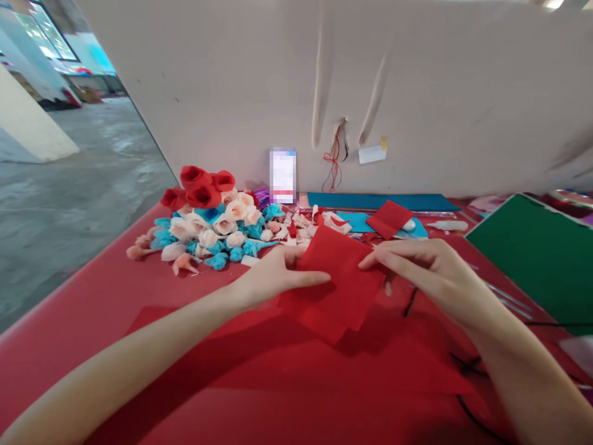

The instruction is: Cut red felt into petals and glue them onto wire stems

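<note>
While flowers (pixel 208 238) lie heaped at the left of the desk (pixel 106 278), the left hand (pixel 273 275) holds the red papers (pixel 343 284) in its grip, thumb on top, above a larger red sheet (pixel 361 364). At their right edge, the right hand (pixel 430 266) seems to pinch them, its grip narrow. Perhaps the step is aligning layers; the next move calls for light fingers.

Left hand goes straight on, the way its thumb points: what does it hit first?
The left hand rests its thumb on the red paper; sliding across that, it would likely meet the right hand first, though depth is hard to judge.
</note>
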`<state>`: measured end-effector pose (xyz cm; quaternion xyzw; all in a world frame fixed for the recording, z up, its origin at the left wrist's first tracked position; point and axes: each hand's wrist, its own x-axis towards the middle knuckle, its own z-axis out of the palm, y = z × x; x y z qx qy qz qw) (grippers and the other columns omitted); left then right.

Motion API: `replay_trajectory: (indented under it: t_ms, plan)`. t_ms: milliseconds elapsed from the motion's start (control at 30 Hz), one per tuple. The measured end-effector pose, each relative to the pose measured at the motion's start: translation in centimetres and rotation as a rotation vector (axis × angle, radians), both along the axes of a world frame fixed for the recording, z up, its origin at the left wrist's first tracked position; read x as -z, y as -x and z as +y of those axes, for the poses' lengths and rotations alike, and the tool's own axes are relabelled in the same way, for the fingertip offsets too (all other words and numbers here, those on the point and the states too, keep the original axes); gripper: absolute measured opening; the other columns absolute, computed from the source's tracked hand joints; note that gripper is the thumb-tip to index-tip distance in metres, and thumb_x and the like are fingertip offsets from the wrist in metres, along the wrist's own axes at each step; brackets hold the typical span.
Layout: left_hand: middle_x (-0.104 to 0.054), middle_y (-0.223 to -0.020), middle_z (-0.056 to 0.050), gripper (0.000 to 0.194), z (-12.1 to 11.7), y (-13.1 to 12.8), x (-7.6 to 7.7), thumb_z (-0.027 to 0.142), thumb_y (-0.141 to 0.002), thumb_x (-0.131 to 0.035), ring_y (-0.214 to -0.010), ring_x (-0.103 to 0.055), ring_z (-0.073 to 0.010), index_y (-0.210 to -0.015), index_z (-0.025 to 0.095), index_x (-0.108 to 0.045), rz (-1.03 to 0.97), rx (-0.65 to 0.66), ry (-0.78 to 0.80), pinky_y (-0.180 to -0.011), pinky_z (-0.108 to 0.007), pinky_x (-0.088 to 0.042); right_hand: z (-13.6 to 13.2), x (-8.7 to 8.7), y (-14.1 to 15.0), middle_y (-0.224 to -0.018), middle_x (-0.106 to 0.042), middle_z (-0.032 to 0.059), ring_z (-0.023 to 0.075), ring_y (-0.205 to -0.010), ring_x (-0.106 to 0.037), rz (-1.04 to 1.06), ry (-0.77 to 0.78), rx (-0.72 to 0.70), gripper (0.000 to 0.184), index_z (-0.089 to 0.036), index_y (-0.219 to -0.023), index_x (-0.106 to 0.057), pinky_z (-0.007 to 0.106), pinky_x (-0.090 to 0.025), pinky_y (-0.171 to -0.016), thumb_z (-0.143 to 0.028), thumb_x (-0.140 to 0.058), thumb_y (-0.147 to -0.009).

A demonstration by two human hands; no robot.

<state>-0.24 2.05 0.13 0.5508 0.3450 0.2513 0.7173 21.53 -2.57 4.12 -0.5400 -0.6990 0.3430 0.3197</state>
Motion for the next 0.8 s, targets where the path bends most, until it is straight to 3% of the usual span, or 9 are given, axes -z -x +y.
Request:
replay_trajectory:
  t_ms: [167,433,533,633,733,800]
  plan:
    - [-0.07,-0.092,-0.008,0.031,-0.5,0.1,0.0,0.035,-0.065,-0.07,-0.078,-0.066,-0.022,-0.088,0.015,-0.066,0.191,-0.01,-0.049,-0.067,-0.03,-0.054,0.1,-0.2,0.0,-0.075,-0.064,0.0016,0.0104,-0.059,-0.055,0.038,-0.043,0.072,0.028,-0.019,-0.073,-0.067,0.022,-0.046,-0.061,-0.042,-0.051,-0.081]
    - [-0.071,-0.086,-0.005,0.021,-0.8,0.3,-1.2,0.031,-0.07,-0.066,-0.072,-0.067,-0.0169,-0.084,0.015,-0.068,0.238,0.089,-0.105,-0.058,-0.02,-0.053,0.0,-0.3,-0.1,-0.079,-0.064,0.0013,0.0117,-0.064,-0.056,0.022,-0.111,0.077,0.026,-0.022,-0.071,-0.066,0.024,-0.047,-0.064,-0.039,-0.05,-0.083]
    - [-0.072,-0.085,-0.002,0.017,-1.1,0.4,-1.3,0.032,-0.071,-0.066,-0.073,-0.067,-0.0157,-0.079,0.017,-0.069,0.178,0.043,-0.097,-0.06,-0.019,-0.053,0.0,-0.1,0.0,-0.088,-0.061,0.0004,0.0096,-0.06,-0.054,0.174,-0.128,0.134,0.023,-0.027,-0.098,-0.061,0.022,-0.046,-0.055,-0.039,-0.049,-0.083]
    - [-0.072,-0.082,-0.002,0.017,-1.4,0.3,-1.1,0.033,-0.069,-0.068,-0.072,-0.067,-0.0164,-0.074,0.017,-0.068,0.085,-0.051,-0.065,-0.062,-0.021,-0.054,-0.3,0.1,0.4,-0.087,-0.057,-0.0002,0.0089,-0.058,-0.053,0.311,-0.034,0.036,0.039,-0.031,-0.119,-0.044,0.019,-0.043,-0.045,-0.041,-0.05,-0.082]
    - [-0.072,-0.085,-0.003,0.02,-1.9,0.3,-1.0,0.034,-0.069,-0.068,-0.076,-0.067,-0.0187,-0.08,0.017,-0.068,0.014,-0.094,-0.018,-0.065,-0.026,-0.055,-0.7,0.2,1.0,-0.082,-0.059,0.0014,0.0088,-0.053,-0.052,0.181,0.065,-0.111,0.033,-0.024,-0.109,-0.053,0.019,-0.042,-0.043,-0.038,-0.056,-0.078]
    - [-0.071,-0.087,-0.003,0.019,-2.0,0.2,-1.2,0.034,-0.07,-0.066,-0.076,-0.067,-0.0188,-0.08,0.018,-0.068,-0.008,-0.095,-0.02,-0.065,-0.026,-0.055,-1.1,0.2,1.3,-0.076,-0.061,0.0019,0.0091,-0.051,-0.052,0.103,0.078,-0.114,0.025,-0.021,-0.098,-0.058,0.02,-0.042,-0.043,-0.035,-0.057,-0.078]
